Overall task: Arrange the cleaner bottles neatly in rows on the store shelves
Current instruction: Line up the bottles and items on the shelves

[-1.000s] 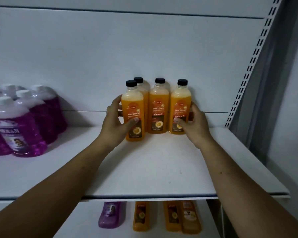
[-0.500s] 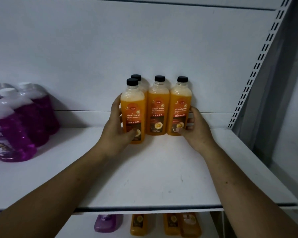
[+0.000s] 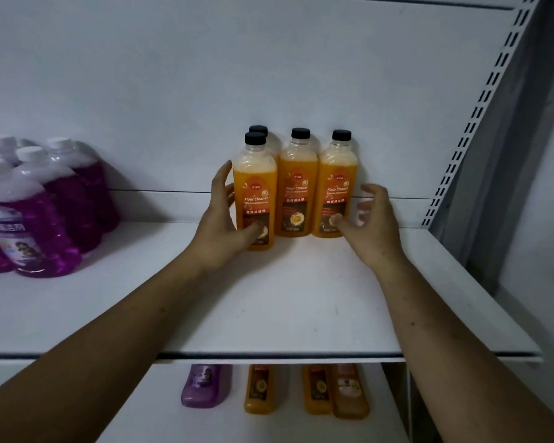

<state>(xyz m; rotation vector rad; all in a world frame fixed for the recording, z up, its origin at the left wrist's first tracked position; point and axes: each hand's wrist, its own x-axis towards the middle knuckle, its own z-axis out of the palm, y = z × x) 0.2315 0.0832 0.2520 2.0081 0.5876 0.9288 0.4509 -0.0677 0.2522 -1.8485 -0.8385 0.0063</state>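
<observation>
Orange bottles, clear round-shouldered plastic, black caps

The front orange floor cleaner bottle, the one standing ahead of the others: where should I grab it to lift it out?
Grip the front orange bottle round its straight labelled body, coming from the left and front. The middle bottle stands close on its right and another bottle right behind, leaving those sides shut off.

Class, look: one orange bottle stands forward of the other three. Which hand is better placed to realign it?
Left. The left hand lies against that front bottle, thumb on its label. The right hand is at the row's other end, beside the rightmost bottle.
</observation>
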